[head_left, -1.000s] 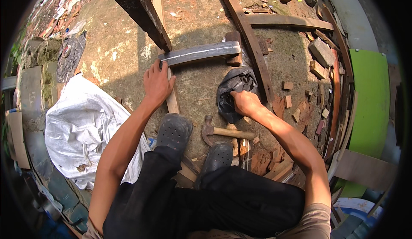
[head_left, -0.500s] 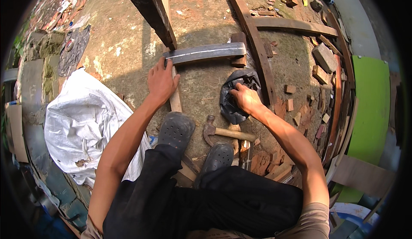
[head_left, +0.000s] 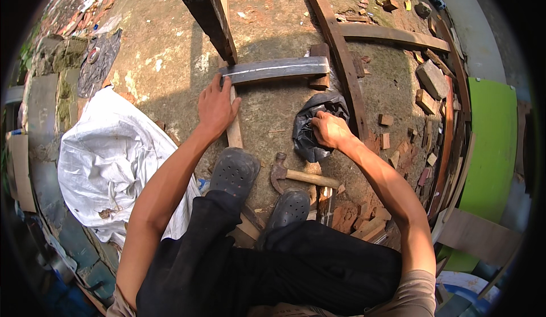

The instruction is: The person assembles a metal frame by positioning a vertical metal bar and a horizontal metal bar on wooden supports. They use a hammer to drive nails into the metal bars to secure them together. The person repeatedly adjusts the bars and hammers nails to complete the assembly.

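Note:
My left hand (head_left: pixel 218 109) rests with outstretched fingers, their tips at the left end of a grey wooden beam (head_left: pixel 278 68) marked with a white line. That end meets a dark wooden post (head_left: pixel 206 18); the other lies on brown wood blocks (head_left: pixel 320 82). My right hand (head_left: pixel 331 129) reaches into a crumpled black plastic bag (head_left: pixel 305 125), its fingers bent together. What they pinch, if anything, is hidden by the hand and the bag. Between my shoes and the bag lies a claw hammer (head_left: pixel 301 175) with a wooden handle.
A white sack (head_left: pixel 108 163) lies left of my left arm. Long brown beams (head_left: pixel 341 61) stretch across the ground ahead on the right. Brick pieces (head_left: pixel 426 101) and wood offcuts are scattered there, beside a green panel (head_left: pixel 490 146). My dark clogs (head_left: pixel 234 175) stand close to the hammer.
My right hand has shifted slightly within the bag and stays in it. My left hand keeps its place at the beam's end. The whole view has moved a little.

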A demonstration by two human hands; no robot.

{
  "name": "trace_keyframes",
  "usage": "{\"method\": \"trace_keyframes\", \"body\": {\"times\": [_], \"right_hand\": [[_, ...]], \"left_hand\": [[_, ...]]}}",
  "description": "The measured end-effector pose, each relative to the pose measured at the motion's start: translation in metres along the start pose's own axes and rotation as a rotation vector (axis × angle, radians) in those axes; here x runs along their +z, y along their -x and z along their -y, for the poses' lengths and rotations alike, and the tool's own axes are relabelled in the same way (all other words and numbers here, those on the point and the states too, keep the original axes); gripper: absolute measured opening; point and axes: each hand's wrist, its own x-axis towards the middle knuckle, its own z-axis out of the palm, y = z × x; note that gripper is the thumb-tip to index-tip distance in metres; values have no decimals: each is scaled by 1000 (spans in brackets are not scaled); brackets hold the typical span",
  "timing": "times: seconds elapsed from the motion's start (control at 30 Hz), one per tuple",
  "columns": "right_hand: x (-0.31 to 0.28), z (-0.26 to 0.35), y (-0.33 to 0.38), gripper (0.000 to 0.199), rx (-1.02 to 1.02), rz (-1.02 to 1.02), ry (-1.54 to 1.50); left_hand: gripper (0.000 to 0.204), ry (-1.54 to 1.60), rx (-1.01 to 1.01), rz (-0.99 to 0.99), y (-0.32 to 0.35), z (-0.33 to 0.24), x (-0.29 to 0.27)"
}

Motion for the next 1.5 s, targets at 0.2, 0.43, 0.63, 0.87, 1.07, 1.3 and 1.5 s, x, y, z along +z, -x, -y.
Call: {"method": "trace_keyframes", "body": {"times": [0.2, 0.43, 0.63, 0.87, 1.07, 1.3, 1.5], "right_hand": [[6, 3, -5, 16, 73, -66, -20], [6, 14, -4, 18, 14, -53, 13], [10, 19, -14, 19, 33, 108, 129], [19, 22, -13, 15, -185, -4, 221], [-8, 50, -32, 13, 9, -220, -254], [-55, 87, -84, 24, 182, -136, -1003], [-47, 88, -100, 21, 224, -141, -1345]], "left_hand": [[63, 4, -11, 0, 0, 0, 1], [65, 41, -13, -25, 3, 5, 9], [75, 171, -4, -83, 5, 12, 15], [77, 471, -77, -69, 12, 24, 16], [47, 599, -181, -329, 12, 23, 17], [31, 1225, -290, 64, 17, -31, -3], [30, 1290, -203, 152, 11, -42, -12]]}}
